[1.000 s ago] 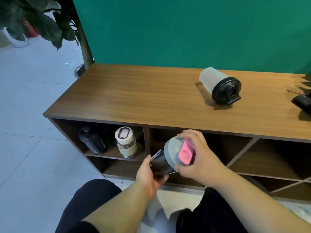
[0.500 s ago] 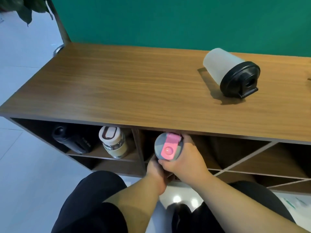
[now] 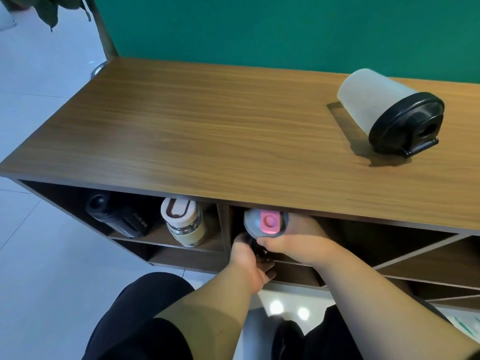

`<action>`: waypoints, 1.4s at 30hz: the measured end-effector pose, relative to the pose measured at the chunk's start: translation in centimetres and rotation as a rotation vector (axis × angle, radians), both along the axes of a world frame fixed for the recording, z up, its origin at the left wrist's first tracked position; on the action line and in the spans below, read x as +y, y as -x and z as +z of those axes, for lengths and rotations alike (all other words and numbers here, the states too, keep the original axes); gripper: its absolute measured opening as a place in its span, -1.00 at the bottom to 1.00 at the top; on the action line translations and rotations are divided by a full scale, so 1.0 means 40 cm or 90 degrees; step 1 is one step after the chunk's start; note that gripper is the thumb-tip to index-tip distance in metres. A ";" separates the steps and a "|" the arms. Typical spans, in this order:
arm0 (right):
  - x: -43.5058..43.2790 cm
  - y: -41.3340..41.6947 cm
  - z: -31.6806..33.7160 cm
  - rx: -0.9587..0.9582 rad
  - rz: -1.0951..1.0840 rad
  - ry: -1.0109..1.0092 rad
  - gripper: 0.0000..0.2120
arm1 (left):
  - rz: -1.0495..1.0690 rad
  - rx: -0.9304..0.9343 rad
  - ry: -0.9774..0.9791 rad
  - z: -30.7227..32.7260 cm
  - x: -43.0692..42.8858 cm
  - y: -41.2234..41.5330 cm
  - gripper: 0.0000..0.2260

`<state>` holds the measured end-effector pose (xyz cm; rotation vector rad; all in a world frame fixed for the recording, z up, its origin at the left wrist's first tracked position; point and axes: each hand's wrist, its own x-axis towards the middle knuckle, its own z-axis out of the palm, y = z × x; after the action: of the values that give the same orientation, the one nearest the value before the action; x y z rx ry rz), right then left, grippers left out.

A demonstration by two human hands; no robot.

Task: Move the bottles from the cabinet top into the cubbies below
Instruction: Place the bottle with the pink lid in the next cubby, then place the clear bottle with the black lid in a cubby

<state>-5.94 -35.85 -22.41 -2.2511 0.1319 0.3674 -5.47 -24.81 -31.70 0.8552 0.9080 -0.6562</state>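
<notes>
A frosted plastic bottle (image 3: 368,100) with a round black lid lies on its side on the wood-grain cabinet top (image 3: 207,131), before a green wall. Below, in the second cubby (image 3: 337,235), the right hand (image 3: 293,237) wraps the grey-and-pink-capped bottle (image 3: 265,223); the left hand (image 3: 249,261) grips its dark body underneath.

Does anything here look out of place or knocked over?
Yes: the frosted bottle with the black lid lies on its side on the cabinet top, not upright. Nothing looks spilled or broken.
</notes>
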 end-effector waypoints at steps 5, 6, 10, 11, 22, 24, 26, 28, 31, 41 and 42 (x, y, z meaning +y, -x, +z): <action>0.001 0.001 -0.004 -0.004 0.008 0.001 -0.70 | -0.021 0.006 0.000 -0.002 0.009 0.000 -0.47; -0.002 0.003 -0.005 -0.003 0.013 0.004 -0.68 | -0.028 0.010 -0.004 -0.004 0.011 0.001 -0.46; -0.024 0.027 0.002 -0.016 0.032 0.042 -0.41 | -0.061 0.029 -0.042 -0.007 0.025 0.003 -0.42; -0.029 0.040 0.010 -0.022 0.029 0.069 -0.31 | -0.080 0.035 -0.049 -0.002 0.034 0.010 -0.42; -0.086 0.209 0.169 -0.229 -0.292 0.069 -0.80 | -0.356 -0.072 0.009 0.153 0.053 0.116 -0.45; -0.077 0.226 0.223 -0.331 -0.345 0.048 -0.83 | -0.367 -0.150 0.032 0.182 0.049 0.132 -0.52; -0.082 0.222 0.277 -0.426 -0.346 0.088 -0.86 | -0.381 -0.218 0.051 0.214 0.044 0.140 -0.58; -0.104 0.182 0.319 -0.447 -0.348 0.154 -0.76 | -0.382 -0.265 0.058 0.236 0.041 0.138 -0.60; -0.156 0.085 0.359 -0.358 -0.410 0.193 -0.29 | -0.346 -0.298 0.068 0.250 0.043 0.118 -0.58; -0.195 -0.085 0.371 -0.274 -0.563 0.011 0.10 | -0.308 -0.307 0.107 0.260 0.048 0.093 -0.58; -0.195 -0.086 0.366 -0.279 -0.563 0.005 0.07 | -0.312 -0.308 0.105 0.259 0.049 0.094 -0.58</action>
<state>-2.50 -43.64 -7.76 -1.9885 0.8453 -0.5885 -9.23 -22.83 -21.33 1.0371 0.2001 -0.8812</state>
